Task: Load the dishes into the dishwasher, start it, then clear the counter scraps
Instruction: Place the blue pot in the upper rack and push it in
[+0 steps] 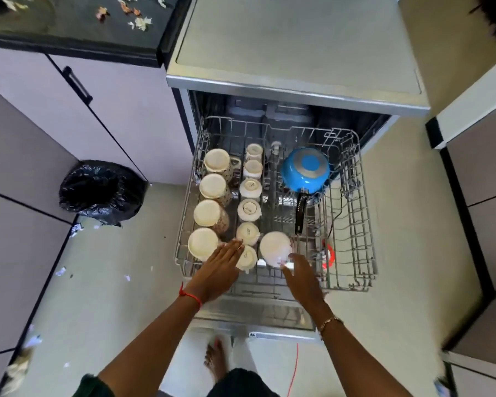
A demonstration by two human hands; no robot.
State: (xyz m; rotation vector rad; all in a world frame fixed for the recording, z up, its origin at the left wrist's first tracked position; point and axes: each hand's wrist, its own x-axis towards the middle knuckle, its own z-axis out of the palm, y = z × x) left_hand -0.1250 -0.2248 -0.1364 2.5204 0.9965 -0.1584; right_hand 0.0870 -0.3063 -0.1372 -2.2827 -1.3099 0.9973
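Note:
The dishwasher's wire rack [352, 213] is pulled out over the open door. Several upturned cream mugs [212, 186] stand in a left column, with a row of smaller white cups [249, 209] beside them. A blue pan [305, 170] with a black handle lies upside down at the rack's right rear. My left hand [218, 270] reaches flat over the front rim, its fingers straight and touching the front small cup [248, 257]. A white mug [275, 249] stands at the front middle, and my right hand [302, 275] has its fingertips on it, fingers loosely spread.
A black countertop [78, 30] at upper left carries food scraps [139, 22]. A bin lined with a black bag [102, 190] stands on the floor left of the dishwasher. Paper bits litter the floor. Cabinets flank both sides. My bare foot [216, 359] is below the door.

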